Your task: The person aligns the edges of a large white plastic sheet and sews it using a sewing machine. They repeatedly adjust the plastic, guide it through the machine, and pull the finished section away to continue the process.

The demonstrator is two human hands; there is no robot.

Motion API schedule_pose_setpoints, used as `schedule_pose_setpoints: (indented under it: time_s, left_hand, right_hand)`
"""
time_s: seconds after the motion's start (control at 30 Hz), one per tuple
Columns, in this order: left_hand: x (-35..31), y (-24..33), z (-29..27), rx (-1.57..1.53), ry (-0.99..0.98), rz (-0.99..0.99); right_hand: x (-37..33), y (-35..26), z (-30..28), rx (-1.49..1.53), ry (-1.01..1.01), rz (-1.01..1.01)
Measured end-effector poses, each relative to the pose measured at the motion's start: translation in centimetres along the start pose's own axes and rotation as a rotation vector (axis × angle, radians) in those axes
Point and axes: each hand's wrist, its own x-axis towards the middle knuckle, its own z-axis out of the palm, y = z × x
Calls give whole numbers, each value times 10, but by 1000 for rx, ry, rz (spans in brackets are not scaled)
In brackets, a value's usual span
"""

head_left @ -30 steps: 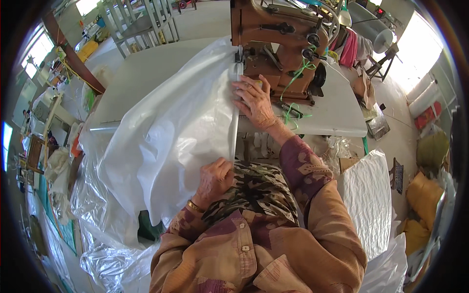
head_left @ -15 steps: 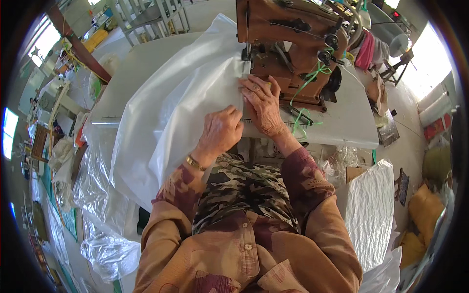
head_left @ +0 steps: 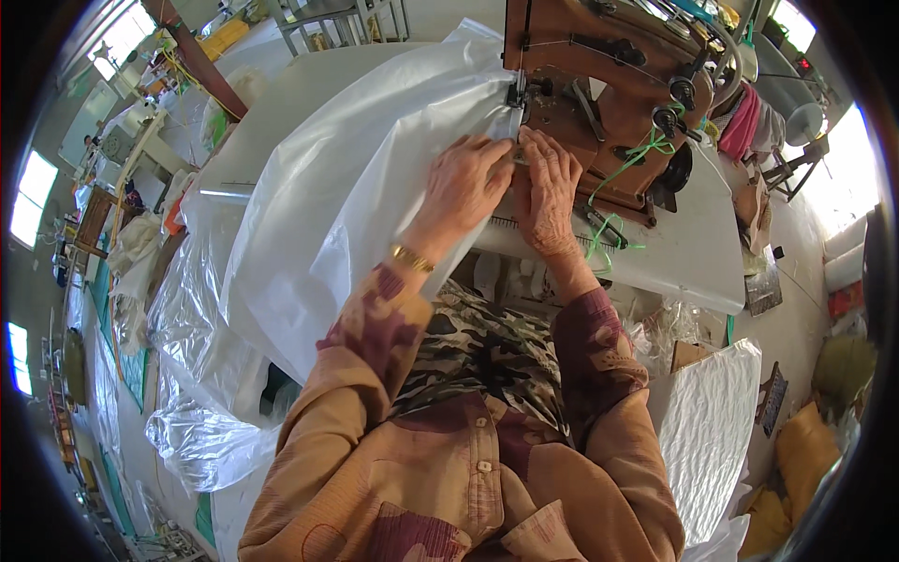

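Note:
A large white translucent plastic sheet (head_left: 309, 197) drapes over the table, its right edge running under the presser foot (head_left: 516, 92) of a brown sewing machine (head_left: 618, 112). My left hand (head_left: 464, 190) is closed on that edge, thumb and fingertips together just on my side of the foot. Beside it, almost touching, my right hand (head_left: 549, 195) pinches the same edge with bent fingers; its fingertips are partly hidden. Bright green thread (head_left: 646, 145) hangs in loops from the machine's right side. A dark, slim tool (head_left: 613, 231) lies on the table right of my right hand.
The grey sewing table (head_left: 693, 267) ends just before my lap. Clear crumpled plastic (head_left: 201, 375) hangs at the left. At the lower right stands a box covered with silvery white sheet (head_left: 707, 431). A metal rack (head_left: 342, 21) stands behind, a pink cloth (head_left: 740, 122) at the far right.
My left hand has moved forward and right along the sheet's edge, up beside my right hand. My right hand stays near the presser foot. The whole view has shifted, so the machine appears farther right.

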Motion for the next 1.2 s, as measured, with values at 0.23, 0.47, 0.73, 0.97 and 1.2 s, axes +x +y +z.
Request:
schedule_pose_setpoints:
  time_s: [0.23,0.47,0.73,0.97,1.2]
  left_hand:
    - [-88,-52,-67,498,41,-128]
    - [-93,-143,-81,190,-92,-283]
    - [-96,-156,-78,156,-68,-169]
    - [-94,-155,-81,157,-85,-139]
    - [-99,-169,-86,81,-136,-141]
  right_hand:
    - [-12,7,9,-16,16,5]
    - [-33,-32,-5,60,-58,-115]
    - [-142,-172,27,470,-517,762]
    - [-220,-180,83,800,-419,1096]
    - [-123,-169,-114,1180,-164,577]
